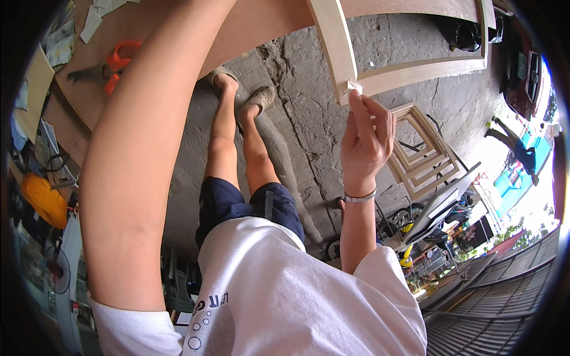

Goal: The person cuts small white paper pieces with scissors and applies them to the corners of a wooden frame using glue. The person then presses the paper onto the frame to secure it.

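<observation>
My right hand (365, 136) is raised with its fingers pinched on a small pale scrap (355, 87), pressed against the corner of a large pale wooden frame (335, 41). A bracelet sits on that wrist. My left forearm (148, 148) runs from the lower left up past the top edge, over a brown plywood board (89, 95); the hand itself is out of the picture. The frame's other rail (427, 68) runs right from the corner above cracked concrete floor.
An orange-handled tool (117, 61) and paper scraps lie on the board. Several smaller wooden frames (424, 157) are stacked on the floor. My legs in sandals (237, 95) stand below. A yellow bundle (44, 202), a fan (56, 270), a red vehicle (525, 71) and a distant person (512, 142) surround.
</observation>
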`<state>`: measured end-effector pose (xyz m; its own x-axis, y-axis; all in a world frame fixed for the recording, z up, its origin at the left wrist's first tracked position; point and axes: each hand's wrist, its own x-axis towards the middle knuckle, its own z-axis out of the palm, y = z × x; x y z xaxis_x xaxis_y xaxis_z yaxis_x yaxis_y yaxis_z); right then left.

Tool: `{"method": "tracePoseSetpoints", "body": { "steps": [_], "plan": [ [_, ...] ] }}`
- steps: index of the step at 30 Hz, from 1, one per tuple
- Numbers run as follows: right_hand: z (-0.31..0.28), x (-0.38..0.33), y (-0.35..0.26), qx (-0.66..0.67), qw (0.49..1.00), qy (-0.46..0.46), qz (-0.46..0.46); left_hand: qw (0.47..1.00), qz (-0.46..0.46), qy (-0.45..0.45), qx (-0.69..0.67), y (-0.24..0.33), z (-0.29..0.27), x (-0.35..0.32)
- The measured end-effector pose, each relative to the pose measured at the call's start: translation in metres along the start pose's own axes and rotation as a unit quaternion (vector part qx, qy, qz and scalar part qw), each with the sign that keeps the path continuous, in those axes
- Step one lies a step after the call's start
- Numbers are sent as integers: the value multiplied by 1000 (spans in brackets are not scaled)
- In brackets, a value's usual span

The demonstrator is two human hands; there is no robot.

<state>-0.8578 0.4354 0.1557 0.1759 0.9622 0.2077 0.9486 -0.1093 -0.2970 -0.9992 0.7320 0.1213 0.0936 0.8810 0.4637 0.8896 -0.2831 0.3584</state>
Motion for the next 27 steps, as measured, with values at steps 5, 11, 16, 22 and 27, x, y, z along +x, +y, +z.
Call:
{"method": "tracePoseSetpoints", "body": {
  "steps": [5, 11, 16, 22, 27],
  "plan": [
    [-9, -17, -13, 29, 999, -18, -8, 1000, -8, -1, 3, -2, 1, 0],
    [-14, -7, -11, 32, 999, 12, 22, 1000, -8, -2, 1, 1, 4, 0],
    [4, -2, -3, 2, 1000, 7, -17, 1000, -12, -10, 6, 1, 3, 0],
    [-7, -8, -13, 12, 1000, 9, -5, 999, -16, -23, 18, 3, -2, -1],
    [6, 10, -5, 6, 999, 34, -16, 998, -29, -54, 10, 4, -4, 1]
  ]
}}
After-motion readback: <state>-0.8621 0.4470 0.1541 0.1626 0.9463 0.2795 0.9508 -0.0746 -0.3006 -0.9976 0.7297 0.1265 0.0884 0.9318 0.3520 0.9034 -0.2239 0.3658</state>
